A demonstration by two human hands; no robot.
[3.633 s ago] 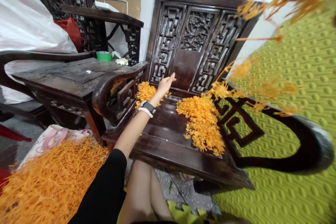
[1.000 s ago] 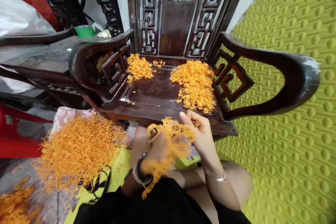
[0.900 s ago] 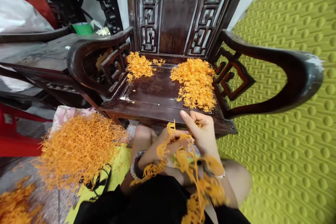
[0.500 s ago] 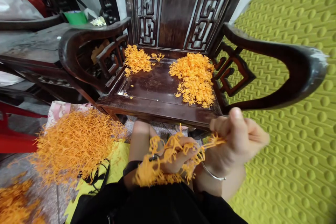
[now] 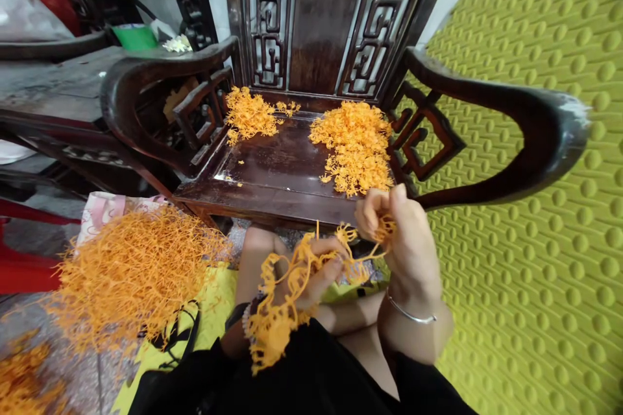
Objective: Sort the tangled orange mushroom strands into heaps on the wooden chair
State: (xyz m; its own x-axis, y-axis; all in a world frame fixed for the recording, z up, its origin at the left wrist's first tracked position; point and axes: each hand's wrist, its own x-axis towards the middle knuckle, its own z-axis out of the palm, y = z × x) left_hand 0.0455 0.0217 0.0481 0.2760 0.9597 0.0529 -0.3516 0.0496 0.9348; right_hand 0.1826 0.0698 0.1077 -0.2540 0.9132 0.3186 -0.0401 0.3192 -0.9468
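My left hand (image 5: 318, 279) is closed over a tangle of orange branched plastic strands (image 5: 275, 334), which droop past the wrist onto my lap. To its right, my raised right hand (image 5: 411, 243) pinches a small clump of orange plastic pieces (image 5: 386, 228) between thumb and fingers. A few thin strands still run between the two hands. Both hands are in front of the dark wooden chair's seat (image 5: 277, 165). On that seat lie a larger pile of curly orange pieces (image 5: 357, 142) at the right and a smaller pile (image 5: 250, 115) at the left.
A big heap of orange strands (image 5: 139, 272) spills over a pink-patterned bag (image 5: 101, 211) at my left. More orange pieces (image 5: 29, 379) lie on the floor at lower left. Chair arms flank the seat. Yellow bumpy matting (image 5: 525, 259) covers the right side.
My right hand has come left and up, closer to my left hand, and the stretched strands between them have gone slack. The tangle in my left hand now hangs lower.
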